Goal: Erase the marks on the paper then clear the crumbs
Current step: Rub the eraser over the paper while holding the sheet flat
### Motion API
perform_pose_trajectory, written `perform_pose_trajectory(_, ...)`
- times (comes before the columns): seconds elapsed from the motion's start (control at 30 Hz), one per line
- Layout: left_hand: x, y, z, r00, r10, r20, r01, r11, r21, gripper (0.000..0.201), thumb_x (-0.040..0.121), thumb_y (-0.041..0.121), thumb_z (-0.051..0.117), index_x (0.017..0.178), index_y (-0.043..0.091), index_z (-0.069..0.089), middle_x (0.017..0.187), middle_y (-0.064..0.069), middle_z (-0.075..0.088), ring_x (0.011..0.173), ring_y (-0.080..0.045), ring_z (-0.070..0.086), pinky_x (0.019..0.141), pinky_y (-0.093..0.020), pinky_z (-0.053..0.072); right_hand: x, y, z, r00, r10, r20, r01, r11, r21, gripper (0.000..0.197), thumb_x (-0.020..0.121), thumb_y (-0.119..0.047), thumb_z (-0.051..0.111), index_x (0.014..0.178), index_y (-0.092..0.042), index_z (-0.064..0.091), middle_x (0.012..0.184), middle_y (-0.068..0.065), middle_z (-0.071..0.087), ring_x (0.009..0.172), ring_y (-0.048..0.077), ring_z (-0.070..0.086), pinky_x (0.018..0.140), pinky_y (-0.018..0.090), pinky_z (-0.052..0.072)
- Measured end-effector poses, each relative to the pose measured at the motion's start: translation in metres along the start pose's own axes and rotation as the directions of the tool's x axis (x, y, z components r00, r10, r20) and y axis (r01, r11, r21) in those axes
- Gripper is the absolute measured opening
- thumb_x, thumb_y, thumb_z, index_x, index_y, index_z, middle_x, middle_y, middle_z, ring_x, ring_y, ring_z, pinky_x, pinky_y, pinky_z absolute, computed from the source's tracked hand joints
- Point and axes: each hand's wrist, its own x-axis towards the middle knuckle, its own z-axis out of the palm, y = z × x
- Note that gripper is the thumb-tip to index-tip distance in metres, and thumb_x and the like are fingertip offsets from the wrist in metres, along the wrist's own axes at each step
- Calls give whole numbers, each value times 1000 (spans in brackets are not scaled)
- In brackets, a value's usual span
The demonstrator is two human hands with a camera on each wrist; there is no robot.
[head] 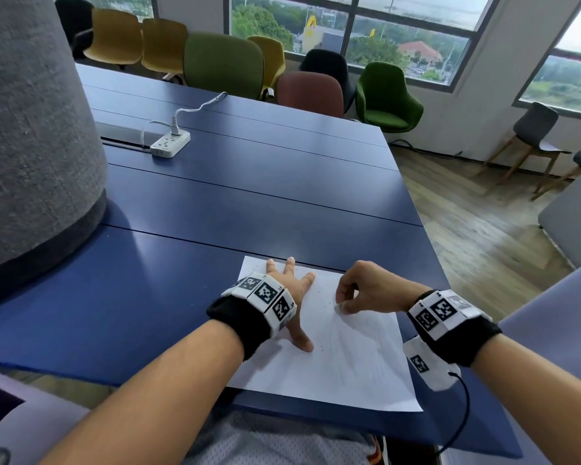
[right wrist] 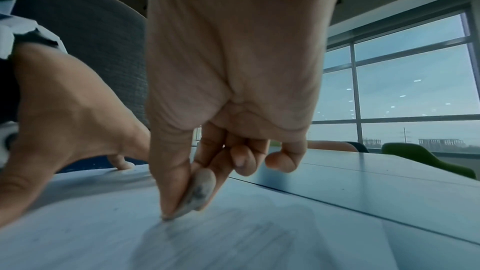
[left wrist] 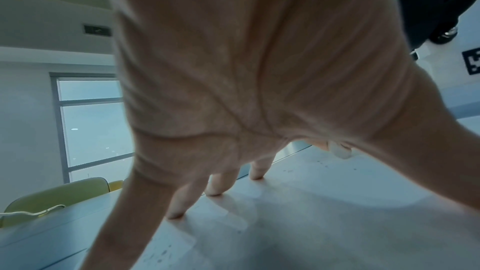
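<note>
Erasing is judged partway: an eraser (right wrist: 198, 190) is pinched in the right hand (head: 366, 290) against faint marks (head: 353, 357), the paper (head: 366, 380) is pinned by the flat, spread left hand (head: 291, 286), and crumbs (head: 326, 305) between the hands are uncleared.

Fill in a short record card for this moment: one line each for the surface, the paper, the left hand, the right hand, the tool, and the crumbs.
surface: blue table
paper: white sheet near the table's front edge, faint pencil marks on it
left hand: left hand pressed on the sheet, fingers spread
right hand: right hand pinches the eraser
tool: grey-smudged eraser, its tip on the sheet
crumbs: dark specks scattered on the sheet, not yet cleared
</note>
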Motion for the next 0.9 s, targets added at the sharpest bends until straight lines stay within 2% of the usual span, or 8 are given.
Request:
perform_pose_trajectory(0.07, 0, 0, 0, 1000, -3, 5, 3, 1000, 4, 142, 57, 65, 85, 157, 33, -11, 162, -11, -25, 146, -47, -17, 116, -64, 20, -6, -3, 4, 999, -16, 28, 15, 1000, 15, 5, 76, -20, 79, 77, -20, 74, 74, -7, 70, 59, 0, 56, 61, 19, 48)
perform_pose_trajectory(0.17, 1, 0, 0, 1000, -6, 7, 6, 1000, 17, 142, 57, 66, 85, 157, 33, -11, 162, -12, -24, 146, -48, -16, 115, -64, 21, -16, -11, 9, 976, -51, 210, 40, 998, 57, 9, 76, -18, 79, 77, -24, 72, 69, -12, 66, 57, -3, 53, 60, 15, 45)
perform_pose_trajectory(0.33, 1, 1, 0, 1000, -10, 9, 10, 1000, 15, 142, 57, 67, 84, 157, 33, -11, 162, -11, -25, 146, -47, -17, 115, -64, 21, -14, -9, 12, 999, -29, 17, 28, 997, 65, 8, 76, -19, 79, 75, -23, 72, 75, -5, 70, 61, 1, 55, 66, 23, 50)
perform_pose_trajectory(0.47, 0, 1, -1, 1000, -9, 7, 9, 1000, 18, 141, 58, 66, 84, 157, 32, -11, 162, -11, -25, 146, -48, -16, 115, -65, 20, -23, -20, 14, 975, -78, 208, 70, 996, 47, 8, 77, -20, 78, 79, -26, 73, 77, -6, 71, 62, 0, 54, 68, 23, 51)
perform_pose_trajectory(0.57, 2, 0, 0, 1000, -5, 3, 5, 1000, 14, 142, 57, 67, 84, 157, 34, -11, 162, -10, -25, 147, -47, -16, 115, -65, 21, -14, -17, 11, 995, -59, 76, 56, 998, 31, 6, 76, -21, 79, 77, -21, 73, 75, -7, 70, 60, 0, 55, 64, 18, 48)
perform_pose_trajectory(0.63, 1, -1, 1, 1000, -7, 4, 7, 1000, 12, 142, 57, 67, 84, 157, 34, -11, 162, -10, -25, 147, -46, -16, 115, -65, 21, -12, -15, 14, 999, -50, 2, 50, 998, 42, 6, 77, -21, 78, 78, -17, 74, 76, -6, 71, 63, 2, 58, 67, 21, 53)
perform_pose_trajectory(0.77, 0, -1, 0, 1000, 0, 3, 0, 1000, 3, 142, 57, 67, 84, 156, 33, -12, 162, -11, -26, 147, -47, -17, 115, -66, 20, -23, -21, 18, 971, -92, 222, 80, 995, 65, 8, 75, -20, 79, 82, -19, 75, 75, -8, 70, 62, 0, 55, 67, 20, 50)
perform_pose_trajectory(0.9, 1, -1, 1, 1000, -6, 5, 6, 1000, 0, 143, 56, 67, 84, 156, 34, -11, 162, -10, -26, 147, -47, -17, 114, -68, 21, -17, -17, 17, 993, -73, 88, 66, 995, 74, 10, 75, -25, 80, 79, -18, 74, 77, -4, 72, 64, 1, 57, 69, 27, 52)
